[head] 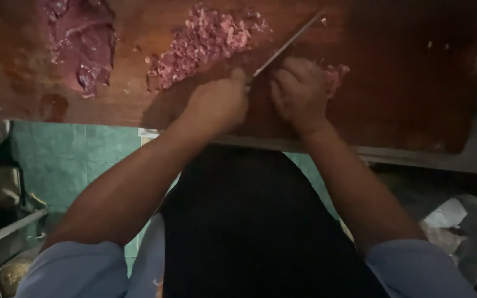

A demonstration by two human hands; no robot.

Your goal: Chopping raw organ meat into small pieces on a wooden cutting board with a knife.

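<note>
My left hand (pixel 219 102) is closed around the handle of a knife (pixel 285 47), whose thin blade slants up and to the right over a dark wooden chopping board (pixel 415 72). Just right of the blade, my right hand (pixel 299 91) presses down on a small piece of raw pink meat (pixel 338 73) that shows at its fingertips. A heap of finely chopped meat (pixel 202 44) lies left of the blade. A larger uncut slab of dark red meat (pixel 84 44) rests at the board's far left.
The board's front edge (pixel 111 118) runs across the view above my dark apron (pixel 249 221). Below it is green tiled floor (pixel 62 160). A metal bar (pixel 6 229) sits low left, and crumpled paper or plastic (pixel 445 221) lies low right.
</note>
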